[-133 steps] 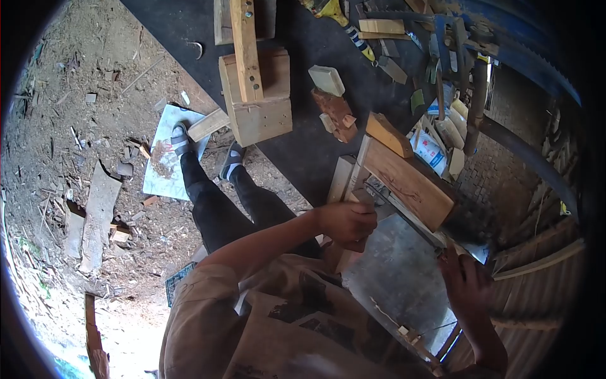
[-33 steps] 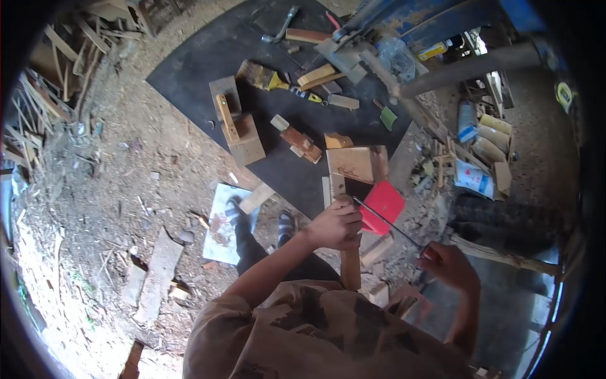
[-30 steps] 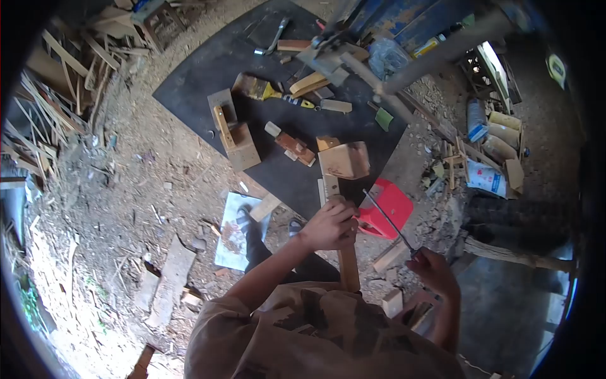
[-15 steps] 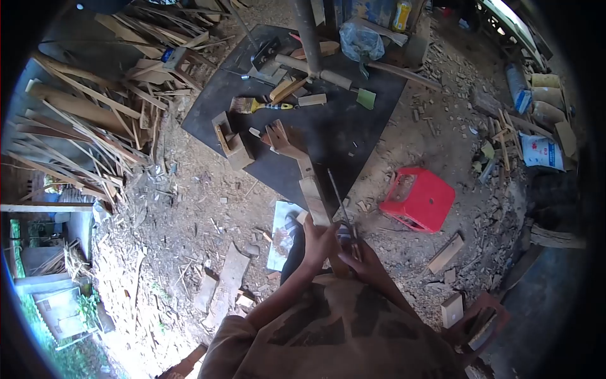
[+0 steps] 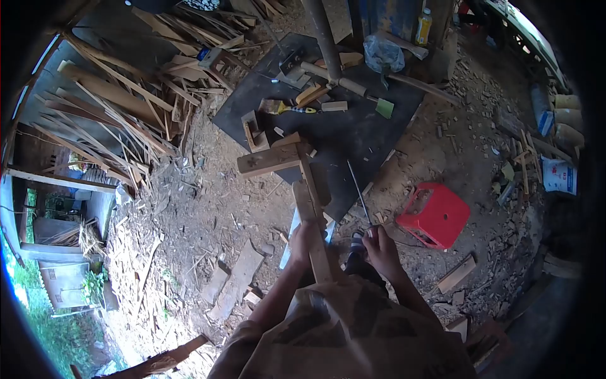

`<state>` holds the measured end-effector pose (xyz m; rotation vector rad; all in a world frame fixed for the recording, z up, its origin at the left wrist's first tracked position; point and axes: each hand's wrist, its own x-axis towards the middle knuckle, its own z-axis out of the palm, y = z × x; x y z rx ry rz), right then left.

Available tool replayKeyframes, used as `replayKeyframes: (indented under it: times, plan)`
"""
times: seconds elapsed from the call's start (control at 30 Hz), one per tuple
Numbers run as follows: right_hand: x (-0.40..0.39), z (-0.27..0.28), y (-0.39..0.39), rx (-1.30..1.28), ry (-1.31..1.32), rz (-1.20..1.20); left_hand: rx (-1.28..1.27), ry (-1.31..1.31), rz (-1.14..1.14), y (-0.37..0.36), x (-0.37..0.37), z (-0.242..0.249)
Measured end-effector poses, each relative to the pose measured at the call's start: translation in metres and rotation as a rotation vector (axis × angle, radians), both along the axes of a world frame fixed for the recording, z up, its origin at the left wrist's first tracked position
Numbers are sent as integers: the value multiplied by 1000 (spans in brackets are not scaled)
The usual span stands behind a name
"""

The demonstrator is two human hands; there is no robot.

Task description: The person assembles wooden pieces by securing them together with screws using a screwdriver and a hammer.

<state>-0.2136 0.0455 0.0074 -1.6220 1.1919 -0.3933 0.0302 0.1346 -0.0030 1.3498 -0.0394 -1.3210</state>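
My left hand (image 5: 305, 243) is closed around a long wooden piece (image 5: 310, 208), which runs from my shirt front up toward the black mat. At its far end is a wooden block (image 5: 270, 159) set crosswise. My right hand (image 5: 382, 247), at the right, is closed on the handle of a thin metal rod tool (image 5: 358, 187) whose tip points up and left over the mat. The tool and the wooden piece are apart.
On the black mat (image 5: 379, 145) lie a brush (image 5: 284, 107), a mallet-like wooden bar (image 5: 334, 78) and small wood blocks beside a post (image 5: 323, 38). A red stool (image 5: 435, 216) stands at the right. Scrap wood (image 5: 113, 95) is piled at the left.
My hands have moved apart, the right one going right with the rod tool. The wooden piece has turned, and its crosswise block now points left. The whole view has shifted.
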Motion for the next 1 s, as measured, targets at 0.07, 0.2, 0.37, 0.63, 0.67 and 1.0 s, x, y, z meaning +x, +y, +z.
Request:
replayKeyframes:
  times: [0.07,0.2,0.37,0.63,0.67,1.0]
  plan:
    - [5,-5,-2,-117,68,-24,-120,127,25,7,13,0]
    - [43,-24,-14,-244,118,-37,-211,226,-42,21,44,22]
    - [117,-58,-40,-599,174,-17,-206,119,-81,40,76,57]
    - [210,72,-24,45,-475,79,-364,-77,-203,77,125,60]
    - [221,94,-16,194,-580,68,-392,-110,-225,78,129,62]
    - [277,162,48,-126,-594,56,-628,-298,-461,105,168,79]
